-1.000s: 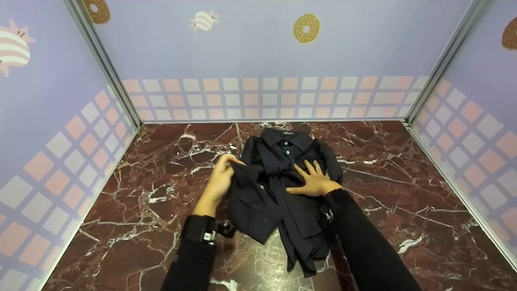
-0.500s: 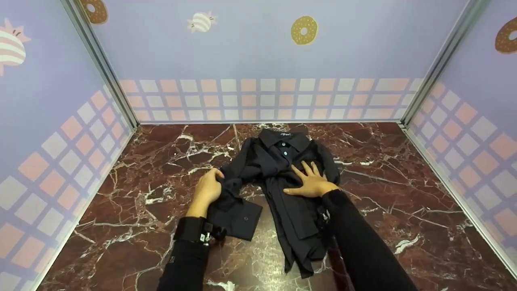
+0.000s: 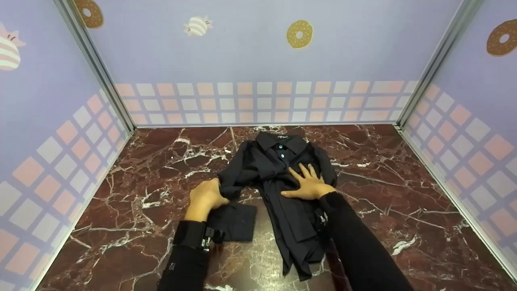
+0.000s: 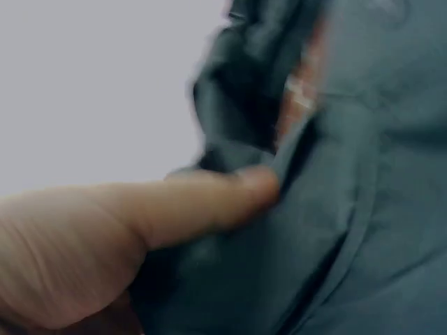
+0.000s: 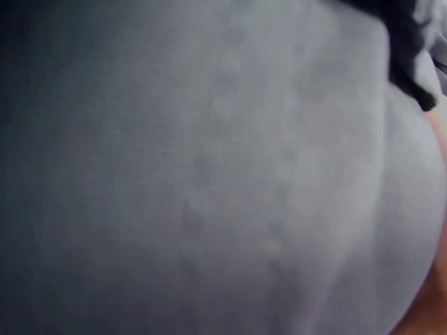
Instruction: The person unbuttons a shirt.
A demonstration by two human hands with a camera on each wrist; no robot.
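A black button-up shirt (image 3: pixel 282 161) lies on the marble-patterned surface, collar toward the back wall, its body gathered into a narrow folded strip. My left hand (image 3: pixel 205 197) grips one sleeve (image 3: pixel 236 178) out to the left of the body; the cuff (image 3: pixel 238 222) lies flat below that hand. In the left wrist view the thumb (image 4: pixel 209 202) presses on the dark cloth. With fingers spread, my right hand (image 3: pixel 309 186) rests flat on the shirt's front. The right wrist view is filled by blurred shirt cloth (image 5: pixel 209 174).
Dark red marble-patterned surface (image 3: pixel 387 182) extends around the shirt. Lilac panels with pink and white squares enclose it: a back wall (image 3: pixel 242 56), a left wall (image 3: pixel 48 133) and a right wall (image 3: pixel 476 133).
My left hand has drawn the sleeve left and toward me, away from the shirt body, and the lifted cuff now lies flat. The right hand has stayed on the shirt's front.
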